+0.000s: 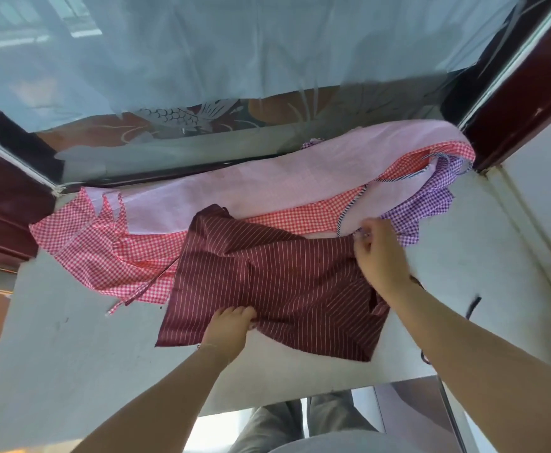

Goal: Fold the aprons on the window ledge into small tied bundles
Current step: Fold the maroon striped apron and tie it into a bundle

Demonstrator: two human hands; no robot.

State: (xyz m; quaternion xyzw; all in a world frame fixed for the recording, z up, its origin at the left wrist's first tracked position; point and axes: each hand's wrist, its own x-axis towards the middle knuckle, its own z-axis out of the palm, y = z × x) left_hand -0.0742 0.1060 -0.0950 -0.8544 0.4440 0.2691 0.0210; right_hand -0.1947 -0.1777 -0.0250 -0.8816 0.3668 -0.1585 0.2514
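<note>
Maroon apron (277,282) with thin white stripes is the one being worked on, lying rumpled on the window ledge (71,348), near its front edge and a bit right of center. Its far edge overlaps the other aprons piled behind it.

Left hand (228,331) is on the near edge of the maroon apron, fingers curled into the cloth and bunching it up, so that grip is pinching the fabric. Right hand (379,253) is at the far right corner of the same apron, fingers curled and pinching something small there. It looks like a corner or a strap end, but it's too small to tell which.

Behind it, a red checked apron (100,253) is spread out to the left, with a thin tie (143,291) trailing toward the front of the ledge. A pale pink apron (267,181) lies along the back, right up against the window frame (15,178), and its right end curves up into the corner. A purple checked apron (428,204) is bunched up at the right, just beyond the right hand.

The window has a frosted film (235,44) over the upper glass. Down below the ledge you can see the person's grey trousers (277,423).
</note>
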